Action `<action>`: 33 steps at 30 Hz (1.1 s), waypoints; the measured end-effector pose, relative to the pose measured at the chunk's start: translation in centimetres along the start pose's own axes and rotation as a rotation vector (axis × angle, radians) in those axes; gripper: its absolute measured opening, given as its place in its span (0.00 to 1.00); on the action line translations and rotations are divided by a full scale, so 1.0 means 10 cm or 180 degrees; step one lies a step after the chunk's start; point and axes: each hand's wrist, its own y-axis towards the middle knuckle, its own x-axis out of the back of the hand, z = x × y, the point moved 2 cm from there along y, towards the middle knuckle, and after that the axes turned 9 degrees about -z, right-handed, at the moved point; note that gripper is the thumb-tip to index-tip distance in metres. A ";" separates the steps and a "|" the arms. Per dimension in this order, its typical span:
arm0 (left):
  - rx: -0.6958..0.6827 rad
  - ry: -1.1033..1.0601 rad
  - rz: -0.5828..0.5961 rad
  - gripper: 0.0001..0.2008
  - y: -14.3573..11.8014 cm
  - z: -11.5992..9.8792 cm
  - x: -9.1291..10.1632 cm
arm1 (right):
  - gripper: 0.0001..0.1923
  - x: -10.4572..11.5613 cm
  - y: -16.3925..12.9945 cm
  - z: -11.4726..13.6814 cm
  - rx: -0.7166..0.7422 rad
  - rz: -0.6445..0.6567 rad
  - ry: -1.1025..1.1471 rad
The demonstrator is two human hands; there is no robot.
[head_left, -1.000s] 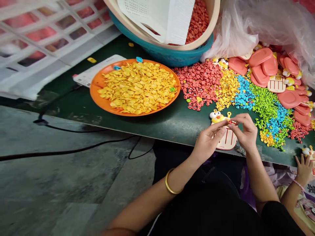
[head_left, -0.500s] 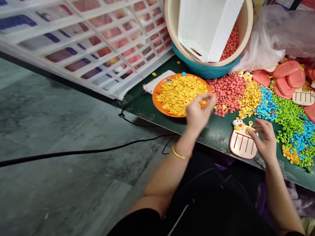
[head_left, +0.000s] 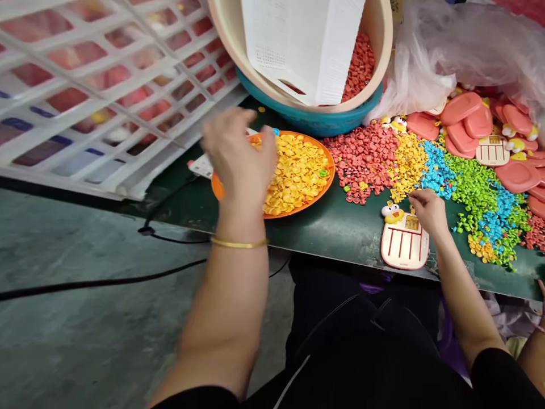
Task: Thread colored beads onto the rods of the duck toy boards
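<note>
In the head view, the left hand (head_left: 238, 156) is spread loosely over the orange plate (head_left: 326, 184) of yellow caps (head_left: 298, 170) at ten o'clock, nothing visibly gripped. The right hand (head_left: 429, 210) is pinched at the duck toy (head_left: 403, 241) at four o'clock; what it pinches cannot be told. Caps could be swept off the rim by the sleeve-side wrist, while red pieces (head_left: 361, 62) are held in the beige basin (head_left: 378, 34) at twelve.

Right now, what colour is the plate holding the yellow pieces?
Orange plate, seen in the head view.
</note>
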 end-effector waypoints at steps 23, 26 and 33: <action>0.0030 0.0510 0.1317 0.11 0.05 0.19 -0.14 | 0.14 0.16 -0.15 0.16 0.0119 -0.0017 0.0358; -0.0558 0.0436 0.2324 0.13 0.11 0.18 -0.26 | 0.14 0.37 -0.49 -0.11 -0.0179 -0.0387 0.0451; -0.0616 0.0237 0.2394 0.13 -0.02 0.13 -0.42 | 0.18 0.50 -1.09 -0.60 -0.1138 -0.1724 0.0892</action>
